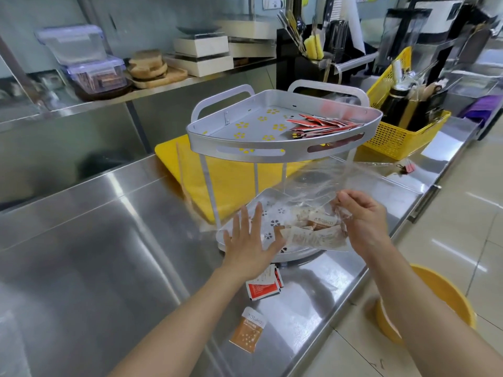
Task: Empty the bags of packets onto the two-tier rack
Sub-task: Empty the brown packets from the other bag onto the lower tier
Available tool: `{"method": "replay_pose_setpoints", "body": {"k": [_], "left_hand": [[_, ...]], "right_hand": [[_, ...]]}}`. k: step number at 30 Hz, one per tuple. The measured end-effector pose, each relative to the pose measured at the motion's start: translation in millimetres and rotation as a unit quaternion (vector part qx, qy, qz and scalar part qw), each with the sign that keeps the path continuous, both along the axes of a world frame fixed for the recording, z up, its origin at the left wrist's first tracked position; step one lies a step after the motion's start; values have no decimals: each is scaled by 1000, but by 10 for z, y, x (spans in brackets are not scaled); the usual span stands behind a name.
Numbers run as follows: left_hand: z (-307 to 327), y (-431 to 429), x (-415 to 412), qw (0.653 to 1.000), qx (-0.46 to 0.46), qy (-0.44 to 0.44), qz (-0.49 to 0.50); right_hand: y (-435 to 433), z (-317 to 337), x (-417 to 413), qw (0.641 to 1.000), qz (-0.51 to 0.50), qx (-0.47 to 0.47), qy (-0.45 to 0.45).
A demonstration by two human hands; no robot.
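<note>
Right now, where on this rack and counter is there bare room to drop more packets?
The top tier's left half is bare; red packets crowd its right. On the bottom tier, pale packets fill the right, and the left hand covers the left. The steel counter left of the rack is bare; loose packets lie in front.

Glossy brushed-steel counter (109,240), matt grey metal rack (272,151), clear crinkled plastic bag (313,186), yellow plastic basket (394,142).

Silver 2-tier rack (272,151) upright on steel counter, red packets (321,125) on top tier, clear bag (313,186) spilling brown packets (315,232) onto bottom tier.
</note>
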State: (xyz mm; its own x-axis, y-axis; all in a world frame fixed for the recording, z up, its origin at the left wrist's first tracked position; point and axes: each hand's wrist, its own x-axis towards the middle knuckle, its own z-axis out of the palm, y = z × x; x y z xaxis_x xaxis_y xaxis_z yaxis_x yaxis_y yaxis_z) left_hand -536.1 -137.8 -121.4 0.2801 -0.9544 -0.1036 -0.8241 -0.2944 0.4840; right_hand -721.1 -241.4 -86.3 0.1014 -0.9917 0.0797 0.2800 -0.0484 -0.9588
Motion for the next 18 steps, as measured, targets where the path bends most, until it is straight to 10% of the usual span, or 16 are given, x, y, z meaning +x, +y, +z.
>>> {"method": "replay_pose_setpoints", "body": {"k": [8, 12, 15, 18], "left_hand": [[-50, -659, -281, 969, 41, 244, -23], [66, -656, -283, 985, 37, 168, -6], [321, -445, -263, 967, -255, 28, 0], [488, -383, -183, 824, -541, -126, -113]], "right_hand": [[-114, 151, 54, 996, 1, -43, 76], [-242, 160, -19, 988, 14, -53, 142], [-334, 141, -86, 982, 37, -50, 180], [-434, 98, -114, 979, 46, -37, 193]]}}
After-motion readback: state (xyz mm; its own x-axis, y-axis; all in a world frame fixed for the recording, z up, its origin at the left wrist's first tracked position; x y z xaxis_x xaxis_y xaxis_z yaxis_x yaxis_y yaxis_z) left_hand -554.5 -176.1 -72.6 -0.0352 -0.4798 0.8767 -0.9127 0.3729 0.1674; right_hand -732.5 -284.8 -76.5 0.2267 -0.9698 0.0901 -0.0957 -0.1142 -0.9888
